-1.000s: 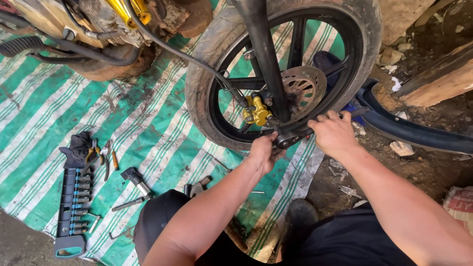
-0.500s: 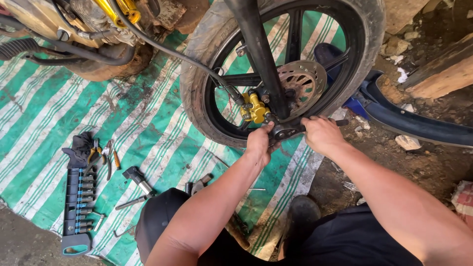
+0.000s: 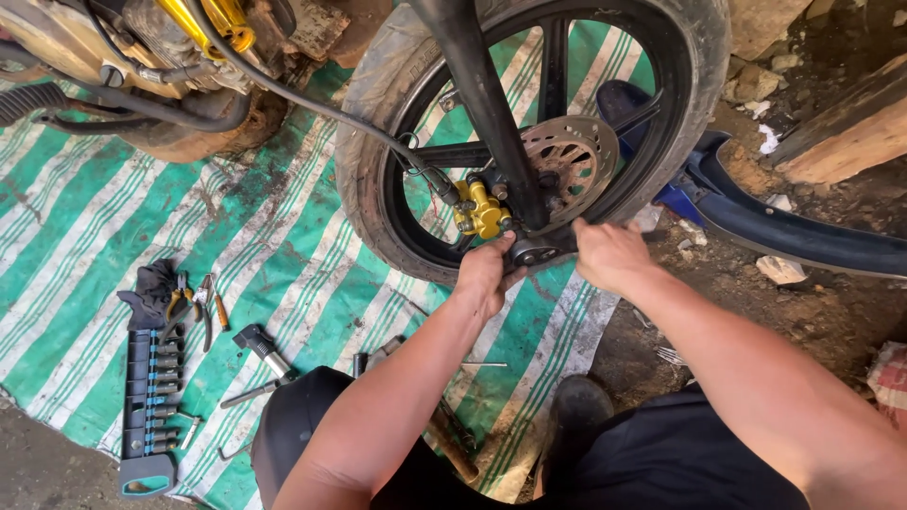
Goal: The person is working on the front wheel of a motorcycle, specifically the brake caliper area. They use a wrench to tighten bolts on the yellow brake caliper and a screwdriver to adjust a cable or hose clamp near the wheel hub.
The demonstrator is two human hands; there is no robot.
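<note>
Two hands at work: both at the lower end of the fork leg (image 3: 482, 104), the landmark for every place below.
Left hand (image 3: 487, 274): at the foot of the fork leg, just under the yellow brake caliper (image 3: 480, 210); fingers curled up against the metal, but whether they pinch anything I cannot tell.
Right hand (image 3: 609, 255): just right of the fork foot, fingers pressed together over the dark axle end (image 3: 535, 253); what lies under them is hidden.
Front wheel (image 3: 529, 142): standing in the fork, muddy tyre on, brake disc (image 3: 569, 156) just right of the fork leg.
Progress, as judged: wheel, disc and caliper all in place; the hands are busy at the axle fastening, so that joint looks unfinished. Whether it is being loosened or tightened cannot be told.
Socket rail (image 3: 149, 406): far left and below the fork foot, on the green striped tarp (image 3: 113, 227); a holder with one row of sockets, most slots filled.
Pliers (image 3: 194, 302): just above the rail, beside a dark rag.
Loose tools (image 3: 260, 345): between rail and fork foot, a hammer-like piece and thin rods, lying flat.
Blue mudguard (image 3: 803, 236): well right of the fork, on bare dirt.
</note>
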